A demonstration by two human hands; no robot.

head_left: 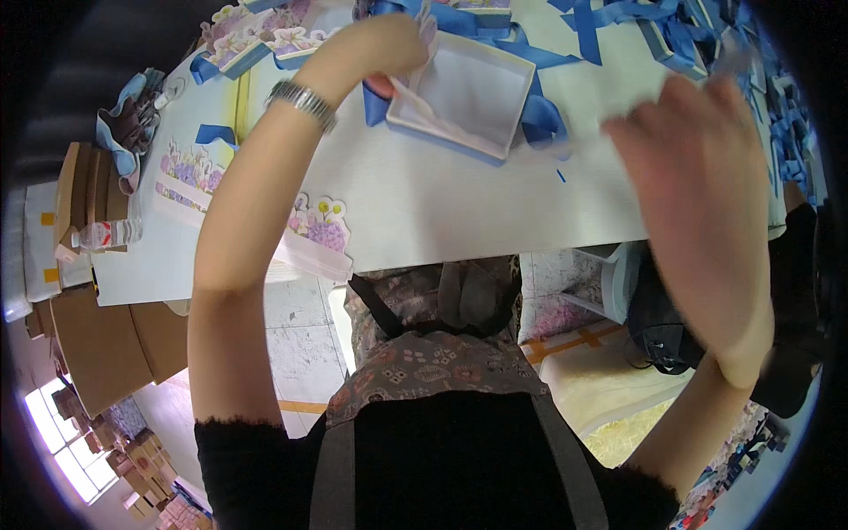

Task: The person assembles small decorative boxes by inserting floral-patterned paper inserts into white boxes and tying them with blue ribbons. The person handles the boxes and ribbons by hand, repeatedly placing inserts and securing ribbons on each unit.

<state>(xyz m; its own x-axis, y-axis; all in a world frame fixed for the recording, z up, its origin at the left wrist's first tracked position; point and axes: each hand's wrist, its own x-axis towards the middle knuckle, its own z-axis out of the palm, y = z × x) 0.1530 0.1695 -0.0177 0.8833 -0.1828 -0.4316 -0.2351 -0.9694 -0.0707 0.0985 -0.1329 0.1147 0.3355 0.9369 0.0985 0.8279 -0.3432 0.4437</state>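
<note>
My left hand (397,51), with a silver watch on its wrist, is closed at the left side of an open, shallow box (473,84). The box is white inside and blue outside. A pale paper strip (422,108) bends from beside my left fingers along the box's near left corner. Those fingers are partly hidden behind the hand. Raised over the table to the right of the box, my right hand (693,124) is smeared by motion, so its fingers cannot be made out. Blue ribbon (542,119) lies against the box's right side.
Floral paper cutouts (320,231) lie on the white table (424,212) at the left. More ribboned boxes (676,49) and loose blue ribbons crowd the far edge and right. Left of the table are a plastic bottle (108,233) and cardboard boxes (106,340). A small blue scrap (561,176) lies near the box.
</note>
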